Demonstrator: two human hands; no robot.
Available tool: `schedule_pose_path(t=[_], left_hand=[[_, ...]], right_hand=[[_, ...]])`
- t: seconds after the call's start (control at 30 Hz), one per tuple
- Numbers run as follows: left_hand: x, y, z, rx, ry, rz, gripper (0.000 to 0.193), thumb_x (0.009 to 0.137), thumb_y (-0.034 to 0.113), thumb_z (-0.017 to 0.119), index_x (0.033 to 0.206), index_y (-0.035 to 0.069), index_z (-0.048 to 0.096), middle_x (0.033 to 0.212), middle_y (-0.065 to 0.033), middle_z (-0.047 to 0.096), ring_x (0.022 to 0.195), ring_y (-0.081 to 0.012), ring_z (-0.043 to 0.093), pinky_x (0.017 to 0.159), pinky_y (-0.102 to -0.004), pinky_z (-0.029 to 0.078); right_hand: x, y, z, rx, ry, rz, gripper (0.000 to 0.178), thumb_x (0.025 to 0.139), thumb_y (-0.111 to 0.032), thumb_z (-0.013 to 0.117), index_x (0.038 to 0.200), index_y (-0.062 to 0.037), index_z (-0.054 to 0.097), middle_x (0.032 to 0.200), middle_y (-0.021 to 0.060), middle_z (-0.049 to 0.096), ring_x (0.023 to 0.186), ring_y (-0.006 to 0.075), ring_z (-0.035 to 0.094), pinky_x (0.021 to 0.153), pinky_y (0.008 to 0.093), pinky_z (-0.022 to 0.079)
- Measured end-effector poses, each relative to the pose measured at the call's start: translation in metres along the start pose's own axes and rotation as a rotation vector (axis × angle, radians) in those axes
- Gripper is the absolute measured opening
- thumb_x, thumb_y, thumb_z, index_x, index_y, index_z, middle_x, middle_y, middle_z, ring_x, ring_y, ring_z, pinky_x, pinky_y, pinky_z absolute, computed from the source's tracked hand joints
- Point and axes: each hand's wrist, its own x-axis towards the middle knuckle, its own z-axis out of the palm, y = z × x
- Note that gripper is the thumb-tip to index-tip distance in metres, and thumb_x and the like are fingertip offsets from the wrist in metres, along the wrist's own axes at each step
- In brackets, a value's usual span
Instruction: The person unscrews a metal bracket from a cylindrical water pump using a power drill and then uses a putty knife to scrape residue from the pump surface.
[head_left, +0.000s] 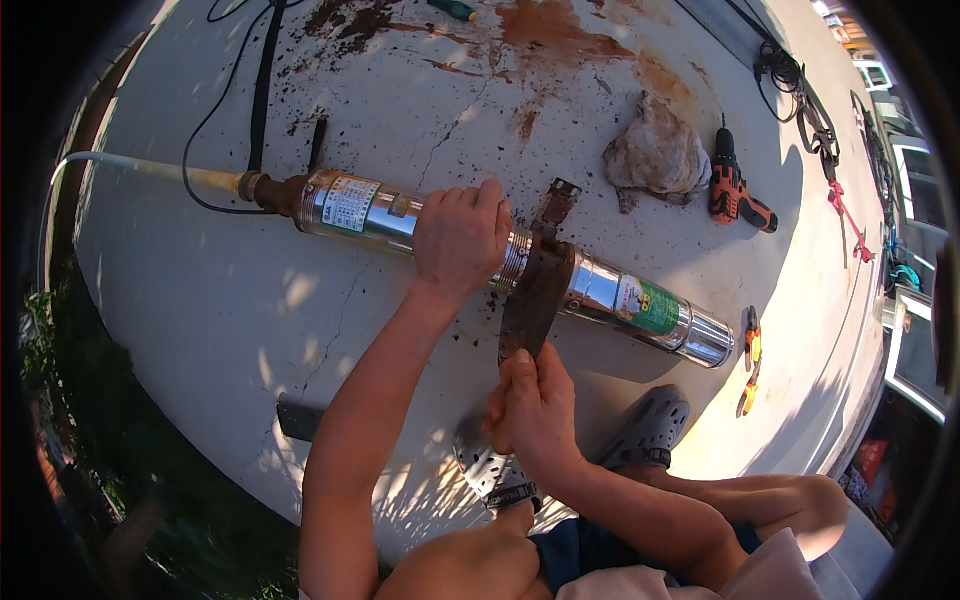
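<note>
A long shiny metal submersible pump [597,285] lies slantwise across the pale concrete, with a white hose [205,177] joined to its rusty left end. My left hand [458,238] is closed around its barrel just left of the middle. My right hand [536,412] grips the wooden handle of a rusty, broad-bladed tool [531,308] that looks like a billhook. Its dark blade lies across the pump's middle joint, right of my left hand; whether it cuts in or only touches cannot be seen. A rusty metal piece [557,203] sits just beyond the joint.
An orange and black cordless drill [729,185] and a dirty crumpled rag [657,152] lie at the far right. Orange-handled pliers [750,362] rest past the pump's right end. Rust-coloured dirt [560,38] stains the far concrete. A dark flat piece [298,421] lies near my left forearm.
</note>
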Motion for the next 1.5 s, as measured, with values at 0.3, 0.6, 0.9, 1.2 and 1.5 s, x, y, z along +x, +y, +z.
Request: schedule_pose_path(t=[0.3,0.6,0.9,1.2,1.5], left_hand=[[0.001,0.005,-0.003,-0.011,0.006,-0.006,0.015,0.099,0.021,0.058,0.097,0.006,0.059,0.076,-0.0103,0.064,0.074,-0.0297,0.063,0.076,-0.0434,0.048],[-0.005,-0.001,-0.001,0.026,0.031,0.045,0.017,0.098,0.023,0.06,0.093,0.007,0.057,0.075,-0.0087,0.064,0.074,-0.0274,0.064,0.077,-0.0422,0.048],[-0.002,0.0,-0.003,0.048,-0.009,0.028,0.016,0.098,0.023,0.061,0.098,0.007,0.06,0.079,-0.01,0.067,0.076,-0.0288,0.066,0.08,-0.043,0.05],[-0.006,0.001,-0.004,0.06,0.0,0.04,0.016,0.098,0.022,0.061,0.1,0.006,0.061,0.08,-0.0101,0.067,0.078,-0.029,0.066,0.083,-0.0436,0.051],[-0.007,-0.002,-0.003,0.008,0.047,0.059,0.017,0.098,0.022,0.062,0.106,0.007,0.062,0.079,-0.0105,0.065,0.079,-0.0298,0.065,0.084,-0.0436,0.05]], right_hand=[[0.016,0.023,0.003,-0.31,0.037,-0.112,0.013,0.112,-0.022,0.042,0.114,-0.0093,0.045,0.069,0.0002,0.046,0.05,0.0116,0.052,0.041,0.0308,0.043],[-0.014,0.022,-0.053,-0.806,0.046,-0.175,0.051,0.105,-0.008,0.048,0.151,0.0073,0.035,0.09,0.0317,0.065,0.079,0.047,0.067,0.071,0.0496,0.051],[-0.005,0.022,-0.071,-0.794,0.008,-0.292,0.051,0.104,-0.009,0.049,0.152,0.0056,0.036,0.078,0.0294,0.061,0.071,0.0454,0.063,0.069,0.0509,0.049],[0.004,0.035,-0.034,0.076,-0.108,0.018,0.029,0.113,-0.019,0.04,0.139,-0.0086,0.047,0.077,-0.0006,0.044,0.053,0.0073,0.047,0.046,0.0266,0.044],[-0.016,0.036,-0.086,-0.259,-0.164,-0.037,0.037,0.111,-0.017,0.043,0.145,-0.0014,0.045,0.067,-0.0007,0.049,0.048,0.008,0.048,0.046,0.0267,0.042]])
